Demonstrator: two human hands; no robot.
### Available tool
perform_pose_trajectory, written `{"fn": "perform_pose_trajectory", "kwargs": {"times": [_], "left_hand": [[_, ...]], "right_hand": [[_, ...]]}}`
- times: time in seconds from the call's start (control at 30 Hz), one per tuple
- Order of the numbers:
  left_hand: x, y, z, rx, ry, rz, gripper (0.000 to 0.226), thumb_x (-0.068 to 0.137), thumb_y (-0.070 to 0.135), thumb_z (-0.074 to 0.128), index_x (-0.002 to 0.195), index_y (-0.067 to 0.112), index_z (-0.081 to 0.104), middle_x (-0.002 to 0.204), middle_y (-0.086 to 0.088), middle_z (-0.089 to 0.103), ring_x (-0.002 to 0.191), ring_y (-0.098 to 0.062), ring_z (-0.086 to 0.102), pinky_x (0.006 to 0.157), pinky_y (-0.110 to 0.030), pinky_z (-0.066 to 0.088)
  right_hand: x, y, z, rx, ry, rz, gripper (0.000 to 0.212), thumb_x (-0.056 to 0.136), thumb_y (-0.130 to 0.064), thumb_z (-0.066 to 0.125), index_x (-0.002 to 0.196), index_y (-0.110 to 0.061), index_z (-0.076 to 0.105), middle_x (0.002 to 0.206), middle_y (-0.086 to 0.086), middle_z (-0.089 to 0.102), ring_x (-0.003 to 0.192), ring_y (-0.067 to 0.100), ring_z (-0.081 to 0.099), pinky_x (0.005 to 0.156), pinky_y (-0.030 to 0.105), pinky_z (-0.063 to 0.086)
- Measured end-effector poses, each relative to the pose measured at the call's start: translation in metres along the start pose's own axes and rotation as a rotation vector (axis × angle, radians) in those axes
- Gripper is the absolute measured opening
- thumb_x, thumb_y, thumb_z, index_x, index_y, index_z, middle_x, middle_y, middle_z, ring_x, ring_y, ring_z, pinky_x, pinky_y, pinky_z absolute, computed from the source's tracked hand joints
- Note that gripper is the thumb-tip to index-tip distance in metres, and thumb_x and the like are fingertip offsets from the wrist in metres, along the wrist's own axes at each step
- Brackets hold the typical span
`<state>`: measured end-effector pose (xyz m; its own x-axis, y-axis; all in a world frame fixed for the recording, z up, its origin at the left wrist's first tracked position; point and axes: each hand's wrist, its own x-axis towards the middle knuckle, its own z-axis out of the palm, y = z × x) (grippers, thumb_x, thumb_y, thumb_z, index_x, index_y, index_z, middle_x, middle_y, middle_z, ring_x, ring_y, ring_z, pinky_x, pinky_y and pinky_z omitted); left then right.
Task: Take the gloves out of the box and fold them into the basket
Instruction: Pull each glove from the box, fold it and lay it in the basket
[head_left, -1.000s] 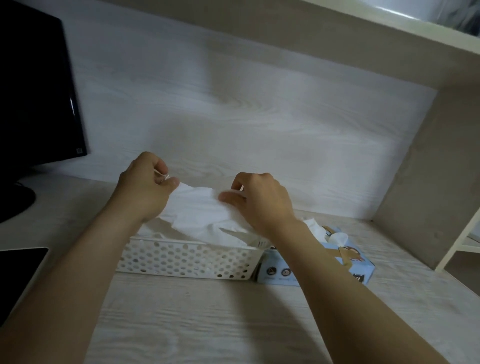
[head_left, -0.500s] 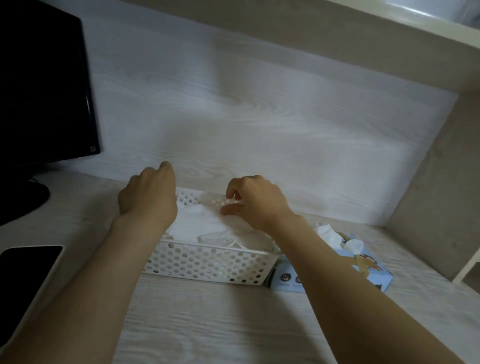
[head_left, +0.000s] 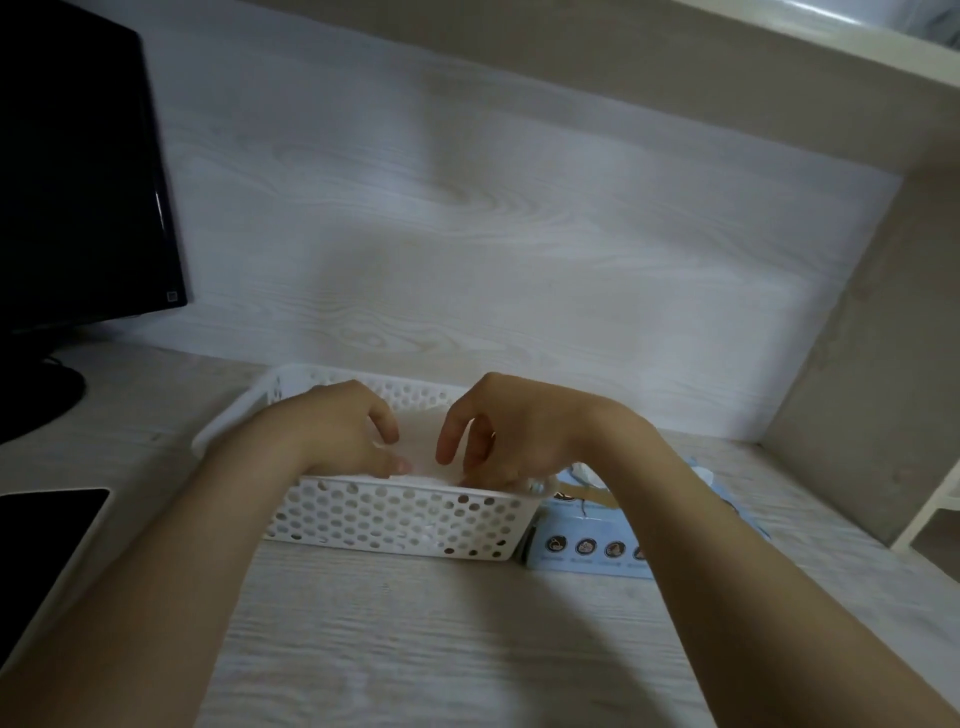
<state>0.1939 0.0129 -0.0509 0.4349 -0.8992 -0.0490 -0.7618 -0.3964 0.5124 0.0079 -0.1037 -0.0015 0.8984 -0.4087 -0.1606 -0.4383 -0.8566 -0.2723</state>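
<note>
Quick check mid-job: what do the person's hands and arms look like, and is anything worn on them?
Both are bare. The left hand and right hand wear no gloves, and no ring shows on the fingers in view. Neither wrist carries a watch or band. No sleeve shows anywhere up to the picture's bottom edge.
</note>
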Motion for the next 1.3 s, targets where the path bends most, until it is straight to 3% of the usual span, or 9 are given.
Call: {"fn": "perform_pose_trajectory", "kwargs": {"times": [0.1,0.2,0.4,0.5,0.77,0.83,0.97,1.17,1.3], "left_hand": [[-0.001,-0.001,0.0,0.033,-0.002,-0.002,0.047,0.074,0.061,0.086,0.112,0.037,0.072,0.102,0.017,0.059,0.101,-0.009,0.062,0.098,-0.031,0.051],[-0.002,0.001,0.0,0.029,0.024,0.019,0.043,0.079,0.059,0.084,0.112,0.034,0.072,0.099,0.017,0.058,0.098,-0.01,0.062,0.092,-0.03,0.051],[-0.007,0.011,0.0,-0.043,0.302,0.188,0.016,0.092,0.051,0.071,0.093,0.037,0.076,0.095,0.014,0.071,0.089,-0.008,0.066,0.088,-0.038,0.058],[-0.013,0.028,0.009,-0.038,0.466,0.323,0.017,0.097,0.043,0.063,0.087,0.035,0.075,0.084,0.016,0.071,0.078,-0.006,0.067,0.079,-0.038,0.06],[-0.033,0.078,0.049,0.059,0.583,0.614,0.025,0.099,0.044,0.053,0.085,0.033,0.07,0.069,0.018,0.06,0.058,0.0,0.054,0.058,-0.022,0.042],[-0.034,0.086,0.062,0.085,0.618,0.689,0.03,0.099,0.045,0.048,0.082,0.031,0.069,0.071,0.015,0.061,0.059,-0.005,0.054,0.058,-0.025,0.046],[-0.033,0.099,0.089,0.162,0.672,0.816,0.023,0.096,0.035,0.056,0.081,0.025,0.069,0.075,0.01,0.057,0.064,-0.012,0.051,0.061,-0.027,0.04],[-0.025,0.104,0.106,0.42,0.68,0.883,0.016,0.094,0.026,0.054,0.086,0.02,0.068,0.083,0.004,0.062,0.084,-0.022,0.051,0.084,-0.04,0.044],[-0.027,0.105,0.107,0.62,0.615,0.831,0.017,0.094,0.026,0.054,0.089,0.022,0.069,0.08,0.005,0.066,0.09,-0.025,0.054,0.092,-0.044,0.042]], "right_hand": [[-0.007,0.006,-0.001,0.073,0.023,0.0,0.018,0.09,-0.019,0.085,0.106,-0.025,0.082,0.084,-0.01,0.08,0.071,0.002,0.074,0.062,0.016,0.055],[-0.008,0.01,0.004,0.046,0.084,-0.001,0.008,0.091,-0.026,0.083,0.099,-0.026,0.085,0.084,-0.014,0.08,0.079,0.002,0.074,0.075,0.021,0.061],[-0.011,0.019,0.013,0.027,0.283,-0.065,0.021,0.082,-0.036,0.09,0.099,-0.034,0.079,0.079,-0.011,0.069,0.065,0.001,0.059,0.063,0.017,0.047],[-0.02,0.025,0.018,0.201,0.448,-0.115,0.003,0.094,-0.026,0.078,0.095,-0.028,0.079,0.064,-0.009,0.063,0.054,0.003,0.052,0.059,0.016,0.043],[-0.038,0.058,0.04,0.279,0.882,0.129,0.029,0.097,-0.001,0.047,0.1,-0.014,0.073,0.044,-0.012,0.051,0.045,0.006,0.051,0.051,0.013,0.036],[-0.047,0.069,0.041,0.221,0.924,0.137,0.031,0.096,-0.002,0.046,0.101,-0.016,0.073,0.055,-0.012,0.055,0.054,0.005,0.054,0.057,0.015,0.038],[-0.07,0.093,0.042,0.13,0.981,0.163,0.035,0.081,-0.036,0.043,0.099,-0.032,0.073,0.09,-0.013,0.063,0.094,0.015,0.057,0.089,0.047,0.048],[-0.086,0.113,0.053,0.213,0.803,0.166,0.045,0.071,-0.034,0.056,0.113,-0.046,0.063,0.114,-0.016,0.058,0.112,0.009,0.049,0.102,0.048,0.04],[-0.086,0.119,0.056,0.24,0.841,0.097,0.033,0.069,-0.029,0.069,0.1,-0.04,0.068,0.11,-0.013,0.063,0.108,0.01,0.056,0.094,0.042,0.049]]}}
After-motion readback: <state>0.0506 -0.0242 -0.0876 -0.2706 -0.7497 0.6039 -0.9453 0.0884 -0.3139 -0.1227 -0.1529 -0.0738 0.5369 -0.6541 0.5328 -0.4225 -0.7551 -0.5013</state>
